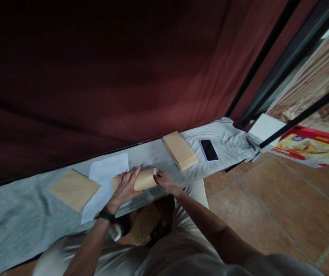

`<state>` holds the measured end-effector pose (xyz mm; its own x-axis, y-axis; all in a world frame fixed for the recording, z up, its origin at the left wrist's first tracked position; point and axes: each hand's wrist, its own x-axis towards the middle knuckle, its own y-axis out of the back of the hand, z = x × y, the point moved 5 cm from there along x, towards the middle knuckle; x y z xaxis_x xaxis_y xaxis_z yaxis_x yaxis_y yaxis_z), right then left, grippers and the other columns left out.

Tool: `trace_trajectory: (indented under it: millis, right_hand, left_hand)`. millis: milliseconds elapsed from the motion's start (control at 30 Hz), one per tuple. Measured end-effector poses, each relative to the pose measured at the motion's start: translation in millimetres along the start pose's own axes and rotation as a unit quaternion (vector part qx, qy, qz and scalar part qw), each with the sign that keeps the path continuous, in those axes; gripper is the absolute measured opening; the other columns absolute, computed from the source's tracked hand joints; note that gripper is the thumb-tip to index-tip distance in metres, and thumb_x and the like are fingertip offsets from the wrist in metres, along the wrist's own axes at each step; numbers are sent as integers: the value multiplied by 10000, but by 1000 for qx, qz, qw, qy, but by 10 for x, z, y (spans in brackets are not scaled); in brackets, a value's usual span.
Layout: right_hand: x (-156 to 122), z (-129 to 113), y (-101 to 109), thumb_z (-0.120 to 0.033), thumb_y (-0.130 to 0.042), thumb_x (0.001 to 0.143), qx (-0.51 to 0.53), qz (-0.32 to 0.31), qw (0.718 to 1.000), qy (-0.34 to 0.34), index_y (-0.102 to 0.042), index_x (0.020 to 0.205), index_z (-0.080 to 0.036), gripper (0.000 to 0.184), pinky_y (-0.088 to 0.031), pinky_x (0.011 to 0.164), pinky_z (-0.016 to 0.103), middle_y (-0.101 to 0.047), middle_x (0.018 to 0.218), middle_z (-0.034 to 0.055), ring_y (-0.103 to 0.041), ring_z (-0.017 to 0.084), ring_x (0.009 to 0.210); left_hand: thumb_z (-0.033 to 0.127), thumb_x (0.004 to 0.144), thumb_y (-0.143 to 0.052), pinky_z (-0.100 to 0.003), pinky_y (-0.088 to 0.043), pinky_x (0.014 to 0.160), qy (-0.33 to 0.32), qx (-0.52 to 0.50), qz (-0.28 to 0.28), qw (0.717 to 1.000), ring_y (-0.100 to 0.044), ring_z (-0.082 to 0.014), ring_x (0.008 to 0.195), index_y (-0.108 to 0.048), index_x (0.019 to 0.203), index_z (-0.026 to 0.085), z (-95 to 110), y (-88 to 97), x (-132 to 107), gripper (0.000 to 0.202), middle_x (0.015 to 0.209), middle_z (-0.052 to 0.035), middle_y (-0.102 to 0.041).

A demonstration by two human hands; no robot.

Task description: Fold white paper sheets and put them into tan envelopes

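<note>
My left hand [126,186] lies with fingers spread on a brown envelope [144,179] on the grey cloth-covered ledge [15,214]. My right hand [163,179] pinches the envelope's right end, where a white paper edge [154,171] shows. White sheets [107,172] lie under and to the left of the envelope. A black band sits on my left wrist.
A single brown envelope [74,189] lies to the left. A stack of brown envelopes [180,150] and a black phone [209,150] lie to the right. A dark red curtain [109,76] hangs behind the ledge. Tiled floor [267,207] and a colourful box [310,147] are at right.
</note>
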<state>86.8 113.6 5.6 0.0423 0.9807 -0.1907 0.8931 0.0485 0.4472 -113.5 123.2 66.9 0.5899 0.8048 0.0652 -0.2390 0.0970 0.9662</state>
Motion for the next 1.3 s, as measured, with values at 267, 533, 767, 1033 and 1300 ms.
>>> trace_trajectory:
  millis: [267,533,767,1033,1300]
  right_hand:
    - [-118,33,49,-247,-627,830,18,24,998,-50,-696,717,-175,151,-378,569,201,-650,671,-3,-602,135,664]
    - [-140,160,1,-263,-681,729,165,120,974,-95,-589,822,-201,144,-397,494,202,-570,629,-65,-550,120,541]
    - [-56,223,-83,-335,-699,719,289,72,951,-85,-591,781,-218,170,-404,434,194,-582,598,-59,-513,108,474]
    - [-18,232,-102,-336,-682,734,276,45,955,-96,-582,639,-203,192,-417,462,212,-558,533,-44,-501,111,459]
    - [-34,177,-72,-289,-695,713,262,53,960,-84,-621,638,-208,132,-397,409,209,-593,517,-35,-515,121,429]
  left_hand:
    - [420,732,-748,-566,-200,1177,-4,10,4,1000,-451,-346,1317,-87,1585,274,-2,0,-21,1089,1344,-128,-514]
    - [437,745,-732,-565,-214,1173,-12,16,13,1000,-436,-353,1333,-99,1584,257,26,43,2,1067,1368,-149,-505]
    - [437,733,-743,-561,-230,1171,-21,2,18,1000,-441,-352,1327,-158,1578,250,58,79,22,1044,1371,-147,-510]
    - [423,759,-727,-553,-236,1169,-28,1,3,1000,-432,-345,1344,-125,1582,262,100,75,39,1033,1392,-148,-501]
    - [419,764,-717,-558,-214,1174,-28,7,-3,1000,-428,-347,1358,-123,1581,265,93,53,55,1022,1409,-153,-499]
